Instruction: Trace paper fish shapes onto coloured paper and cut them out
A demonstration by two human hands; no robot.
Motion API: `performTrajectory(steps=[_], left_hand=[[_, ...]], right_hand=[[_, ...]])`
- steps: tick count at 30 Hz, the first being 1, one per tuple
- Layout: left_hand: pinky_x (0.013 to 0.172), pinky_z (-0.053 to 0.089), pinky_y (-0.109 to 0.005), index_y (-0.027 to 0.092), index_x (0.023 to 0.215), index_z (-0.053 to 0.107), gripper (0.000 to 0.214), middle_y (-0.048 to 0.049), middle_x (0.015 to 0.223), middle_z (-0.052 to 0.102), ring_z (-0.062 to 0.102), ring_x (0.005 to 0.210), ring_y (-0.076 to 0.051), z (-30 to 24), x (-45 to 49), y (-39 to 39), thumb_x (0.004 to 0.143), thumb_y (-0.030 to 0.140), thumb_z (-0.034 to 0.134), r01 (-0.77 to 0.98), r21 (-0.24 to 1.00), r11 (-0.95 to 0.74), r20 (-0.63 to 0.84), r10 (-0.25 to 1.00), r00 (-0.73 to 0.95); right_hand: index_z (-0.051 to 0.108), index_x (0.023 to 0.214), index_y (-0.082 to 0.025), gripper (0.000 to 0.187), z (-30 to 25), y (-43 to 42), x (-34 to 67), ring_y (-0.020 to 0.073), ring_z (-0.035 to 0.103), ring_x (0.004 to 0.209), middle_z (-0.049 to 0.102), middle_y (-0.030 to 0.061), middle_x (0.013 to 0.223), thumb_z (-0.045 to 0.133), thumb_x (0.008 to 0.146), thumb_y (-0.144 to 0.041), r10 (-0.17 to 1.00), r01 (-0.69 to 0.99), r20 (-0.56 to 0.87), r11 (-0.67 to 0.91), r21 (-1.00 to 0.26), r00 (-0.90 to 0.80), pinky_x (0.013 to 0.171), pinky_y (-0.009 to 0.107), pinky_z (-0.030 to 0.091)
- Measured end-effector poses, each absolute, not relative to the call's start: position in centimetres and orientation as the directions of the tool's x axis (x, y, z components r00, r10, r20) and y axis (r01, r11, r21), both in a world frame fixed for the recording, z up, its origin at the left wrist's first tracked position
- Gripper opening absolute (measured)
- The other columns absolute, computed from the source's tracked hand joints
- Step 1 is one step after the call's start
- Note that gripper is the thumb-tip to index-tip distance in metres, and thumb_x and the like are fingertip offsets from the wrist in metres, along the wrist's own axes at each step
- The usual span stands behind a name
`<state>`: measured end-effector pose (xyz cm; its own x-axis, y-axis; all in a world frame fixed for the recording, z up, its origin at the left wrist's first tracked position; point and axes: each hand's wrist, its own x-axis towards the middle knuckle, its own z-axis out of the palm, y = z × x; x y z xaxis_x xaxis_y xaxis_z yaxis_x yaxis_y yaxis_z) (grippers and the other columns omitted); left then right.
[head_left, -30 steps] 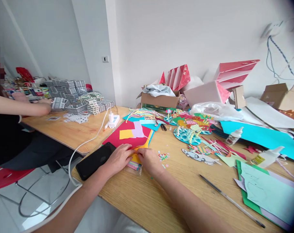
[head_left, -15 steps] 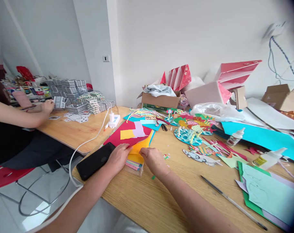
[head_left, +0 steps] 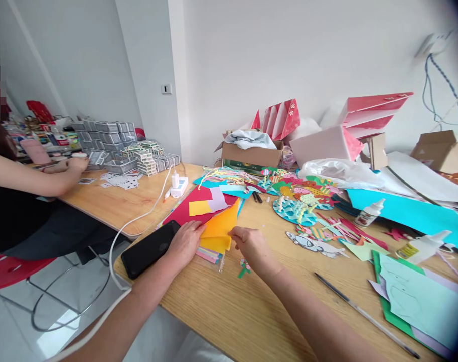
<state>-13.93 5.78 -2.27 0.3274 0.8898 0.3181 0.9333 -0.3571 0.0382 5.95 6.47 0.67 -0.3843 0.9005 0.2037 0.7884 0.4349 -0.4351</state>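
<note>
Head view, just left of the hands: a flat, black, rectangular phone [head_left: 149,251] lies on the light-brown wooden tabletop [head_left: 229,311]. The left hand [head_left: 184,245] rests palm-down, unclenched, fingertips at the left edge of a bright orange paper sheet [head_left: 218,224] between both hands. Beyond the left hand lies a red paper sheet [head_left: 180,209]. The right hand [head_left: 252,246] pinches the orange sheet's right edge. Farther right, a slim, clear-barrelled pen [head_left: 365,314] slants.
</note>
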Motion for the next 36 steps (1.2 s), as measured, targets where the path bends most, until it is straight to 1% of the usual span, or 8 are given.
performTrajectory(steps=[10,14,18,21,23,27,32,36], left_hand=[[0.097,0.036,-0.037,0.014,0.115,0.054,0.040,-0.0105,0.117,0.055,0.049,0.109,-0.022,-2.7,-14.1,5.9,0.076,0.007,0.046,0.941,0.056,-0.334,0.322,0.898,0.300],[0.096,0.037,-0.036,0.013,0.114,0.054,0.040,-0.0118,0.115,0.056,0.050,0.108,-0.022,-2.7,-14.1,6.0,0.076,0.007,0.045,0.942,0.056,-0.331,0.316,0.901,0.298],[0.095,0.037,-0.035,0.015,0.114,0.055,0.042,-0.0096,0.114,0.057,0.051,0.106,-0.020,-2.7,-14.1,6.0,0.074,0.005,0.045,0.941,0.058,-0.333,0.316,0.900,0.299],[0.094,0.038,-0.036,0.016,0.111,0.057,0.041,-0.0102,0.114,0.057,0.051,0.105,-0.021,-2.8,-14.1,6.0,0.074,0.004,0.044,0.940,0.053,-0.337,0.321,0.897,0.304],[0.093,0.039,-0.037,0.015,0.110,0.058,0.039,-0.0115,0.112,0.058,0.052,0.104,-0.022,-2.9,-14.0,6.0,0.076,0.004,0.043,0.938,0.046,-0.343,0.327,0.893,0.310],[0.092,0.039,-0.038,0.014,0.110,0.059,0.038,-0.0130,0.111,0.058,0.052,0.103,-0.023,-3.3,-14.1,6.2,0.078,0.004,0.041,0.933,0.032,-0.358,0.345,0.880,0.325],[0.091,0.041,-0.038,0.016,0.109,0.059,0.038,-0.0121,0.111,0.058,0.053,0.102,-0.022,-4.1,-14.4,6.8,0.078,0.004,0.041,0.932,0.038,-0.360,0.358,0.876,0.324],[0.092,0.041,-0.038,0.017,0.109,0.060,0.038,-0.0104,0.111,0.059,0.053,0.102,-0.022,-4.1,-14.4,6.8,0.077,0.004,0.042,0.935,0.038,-0.352,0.363,0.877,0.315]], right_hand=[[0.067,0.076,-0.019,0.026,1.3,7.4,9.0,0.0116,0.064,0.052,0.066,-0.0007,0.056,0.043,0.072,-0.012,0.928,0.658,0.205,0.367,-0.658,-0.312,0.051,0.019,0.047],[0.066,0.073,-0.019,0.019,1.5,8.7,11.4,0.0118,0.062,0.050,0.066,-0.0008,0.056,0.048,0.069,-0.014,0.940,0.579,0.206,0.331,-0.745,-0.272,0.051,0.021,0.048],[0.062,0.071,-0.018,0.014,1.6,10.3,14.4,0.0132,0.065,0.057,0.066,0.0014,0.060,0.049,0.070,-0.021,0.961,0.488,0.199,0.268,-0.831,-0.190,0.052,0.022,0.050],[0.058,0.075,-0.017,0.014,1.4,10.6,15.2,0.0141,0.066,0.060,0.066,0.0027,0.064,0.047,0.070,-0.025,0.977,0.422,0.176,0.212,-0.882,-0.123,0.052,0.023,0.051],[0.055,0.087,-0.017,0.021,1.1,10.1,14.7,0.0147,0.067,0.063,0.066,0.0026,0.067,0.044,0.071,-0.026,0.983,0.384,0.153,0.179,-0.906,-0.097,0.052,0.023,0.052],[0.043,0.113,-0.018,0.041,0.1,8.3,12.0,0.0148,0.068,0.065,0.066,0.0008,0.073,0.041,0.072,-0.024,0.985,0.362,0.102,0.145,-0.921,-0.136,0.052,0.024,0.053],[0.050,0.110,-0.018,0.041,-0.6,7.0,9.4,0.0127,0.067,0.064,0.066,0.0019,0.076,0.041,0.071,-0.013,0.964,0.468,0.048,0.169,-0.868,-0.260,0.051,0.021,0.052],[0.056,0.108,-0.020,0.042,-0.4,6.9,8.3,0.0094,0.064,0.061,0.069,0.0033,0.086,0.042,0.071,-0.006,0.941,0.597,0.060,0.259,-0.759,-0.333,0.056,0.020,0.049]])
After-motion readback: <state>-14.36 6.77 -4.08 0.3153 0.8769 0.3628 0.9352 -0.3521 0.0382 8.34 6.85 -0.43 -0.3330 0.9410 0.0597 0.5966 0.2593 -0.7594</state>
